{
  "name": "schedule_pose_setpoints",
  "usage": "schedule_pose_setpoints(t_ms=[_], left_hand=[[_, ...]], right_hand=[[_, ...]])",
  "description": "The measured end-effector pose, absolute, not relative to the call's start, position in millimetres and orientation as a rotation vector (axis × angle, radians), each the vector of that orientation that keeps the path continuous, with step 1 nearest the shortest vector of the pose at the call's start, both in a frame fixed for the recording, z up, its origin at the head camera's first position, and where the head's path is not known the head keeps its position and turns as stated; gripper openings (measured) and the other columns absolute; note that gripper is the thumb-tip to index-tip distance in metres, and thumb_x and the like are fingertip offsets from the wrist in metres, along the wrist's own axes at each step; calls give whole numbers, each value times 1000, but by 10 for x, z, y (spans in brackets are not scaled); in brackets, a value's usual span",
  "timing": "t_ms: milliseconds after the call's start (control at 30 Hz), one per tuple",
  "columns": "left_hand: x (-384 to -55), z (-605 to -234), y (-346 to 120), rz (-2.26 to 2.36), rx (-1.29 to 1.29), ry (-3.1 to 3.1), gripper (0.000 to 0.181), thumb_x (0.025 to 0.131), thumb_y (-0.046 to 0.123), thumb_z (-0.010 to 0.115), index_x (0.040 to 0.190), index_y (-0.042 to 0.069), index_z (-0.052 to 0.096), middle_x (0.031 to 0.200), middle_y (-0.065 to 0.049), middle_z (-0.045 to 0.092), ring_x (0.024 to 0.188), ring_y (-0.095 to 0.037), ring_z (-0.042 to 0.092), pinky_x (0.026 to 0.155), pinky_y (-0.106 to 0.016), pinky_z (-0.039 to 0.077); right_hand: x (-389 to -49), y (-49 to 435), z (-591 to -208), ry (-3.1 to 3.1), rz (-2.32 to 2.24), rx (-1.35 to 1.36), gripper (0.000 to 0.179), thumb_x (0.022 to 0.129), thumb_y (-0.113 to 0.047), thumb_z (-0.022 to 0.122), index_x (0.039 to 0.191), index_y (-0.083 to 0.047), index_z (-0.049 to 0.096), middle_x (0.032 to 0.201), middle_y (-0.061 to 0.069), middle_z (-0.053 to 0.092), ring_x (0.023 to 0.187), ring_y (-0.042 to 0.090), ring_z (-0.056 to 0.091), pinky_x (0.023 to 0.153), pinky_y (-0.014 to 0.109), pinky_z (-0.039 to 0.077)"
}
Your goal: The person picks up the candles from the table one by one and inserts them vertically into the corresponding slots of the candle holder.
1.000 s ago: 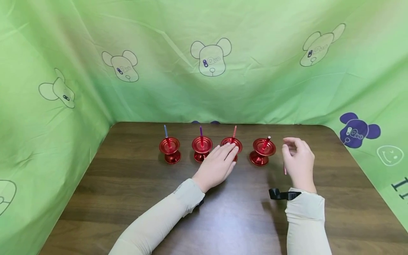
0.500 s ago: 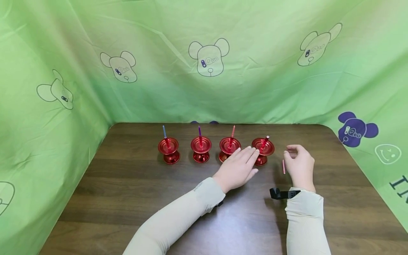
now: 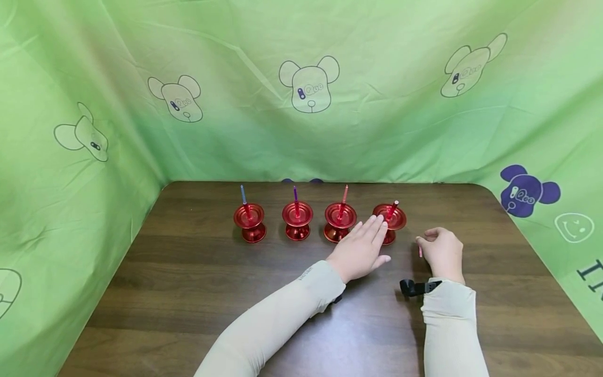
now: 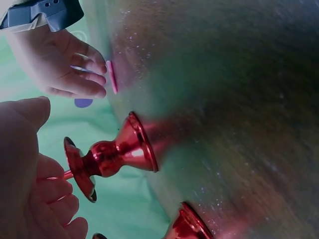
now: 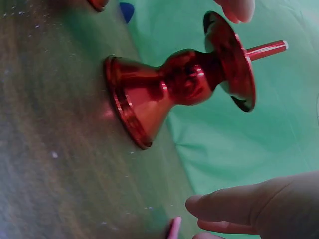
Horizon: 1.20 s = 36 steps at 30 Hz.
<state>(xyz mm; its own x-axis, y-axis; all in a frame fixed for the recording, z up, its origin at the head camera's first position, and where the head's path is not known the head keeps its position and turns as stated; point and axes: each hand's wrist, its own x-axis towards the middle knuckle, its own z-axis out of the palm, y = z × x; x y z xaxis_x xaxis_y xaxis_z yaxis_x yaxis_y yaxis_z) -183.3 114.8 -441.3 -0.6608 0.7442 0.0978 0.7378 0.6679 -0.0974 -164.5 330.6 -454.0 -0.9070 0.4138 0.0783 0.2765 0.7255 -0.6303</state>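
My left hand [image 3: 360, 251] reaches with straight fingers to the dish of the rightmost red candle holder [image 3: 399, 220], fingertips overlapping its front rim in the head view. From that holder rises a short red tube [image 5: 269, 50] with a pale tip. To its right, my right hand [image 3: 442, 254] is low over the table, fingers loosely bent. Just beside those fingertips a thin pink candle [image 4: 112, 77] lies on the tabletop; in the left wrist view a small gap shows between them. Its far part is hidden by the hand in the head view.
Further left in the row stand red holders with a blue candle [image 3: 243, 195], a purple candle [image 3: 296, 195] and a coral-pink candle [image 3: 345, 195] upright. They stand on a brown wooden table [image 3: 188, 272]. Green printed cloth [image 3: 235, 131] hangs behind and at both sides.
My left hand has moved right, from the coral-pink candle's holder to the rightmost one. The right hand has come down nearer to the pink candle, which lies in the same place.
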Motion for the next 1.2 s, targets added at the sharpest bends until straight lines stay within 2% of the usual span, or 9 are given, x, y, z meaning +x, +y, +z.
schedule_pose_setpoints(t_ms=[167,267,400,533,800,1200], left_hand=[[-1851,-4458,1163,104,-1213,-2764,77,104,58,40,162,10,24,169,-6,18,155,-19,15,123,-34,20],[-1869,-4474,1161,117,-1209,-2777,79,104,60,39,162,10,21,169,-6,16,156,-19,13,124,-34,20],[-1887,-4481,1150,125,-1228,-2774,80,104,60,39,163,10,20,170,-6,14,156,-19,11,124,-34,20],[-1895,-4489,1138,135,-1230,-2772,80,104,61,39,163,10,21,170,-6,14,156,-18,10,124,-33,19],[-1887,-4449,1123,162,-1229,-2769,79,104,61,38,162,10,22,169,-6,17,156,-18,12,124,-33,19],[-1898,-4459,1148,126,-1229,-2780,79,103,59,42,162,10,23,169,-6,18,155,-19,14,124,-33,19]], right_hand=[[-1656,3314,-4575,-2746,960,-583,31,91,-14,68,103,15,66,65,14,69,66,28,65,70,41,45],[-1659,3312,-4583,-2745,944,-611,28,90,-13,69,99,14,68,57,9,66,62,27,64,66,40,44],[-1655,3294,-4603,-2717,889,-627,23,89,-10,68,93,13,71,78,24,71,87,48,64,74,51,48],[-1658,3279,-4626,-2699,861,-640,21,89,-9,66,93,11,72,98,31,70,100,57,59,81,61,47],[-1667,3252,-4614,-2724,838,-654,20,86,-10,67,90,9,74,102,32,70,101,58,59,83,63,48],[-1652,3246,-4582,-2766,836,-623,22,85,-13,68,80,7,75,94,31,71,99,58,60,82,60,49]])
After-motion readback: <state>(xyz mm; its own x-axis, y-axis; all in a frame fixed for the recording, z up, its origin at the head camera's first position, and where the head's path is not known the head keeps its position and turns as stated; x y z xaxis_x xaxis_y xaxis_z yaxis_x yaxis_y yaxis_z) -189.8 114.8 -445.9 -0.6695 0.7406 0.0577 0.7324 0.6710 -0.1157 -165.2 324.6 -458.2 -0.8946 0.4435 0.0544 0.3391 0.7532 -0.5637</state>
